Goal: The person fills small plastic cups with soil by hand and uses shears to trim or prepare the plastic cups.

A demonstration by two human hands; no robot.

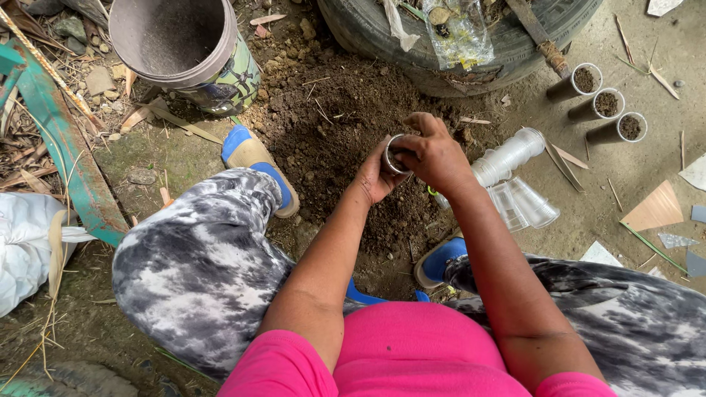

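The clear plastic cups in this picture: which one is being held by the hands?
The small clear plastic cup above the dark soil pile, gripped between left hand and right hand. The three soil-filled cups stand apart on the ground; the empty stacked cups lie sideways.

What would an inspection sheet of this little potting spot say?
Surface: bare ground with a soil heap in the middle.
Job's things: small clear cup held over the heap; three filled cups lying in a row at the right; stack of empty cups beside them.
Clutter: dry leaves, sticks, plastic scraps, white sack.
Hands: left hand cradles the cup; right hand presses at its top.
Cables: nothing seen.
Surroundings: grey bucket, old tyre, green plank.
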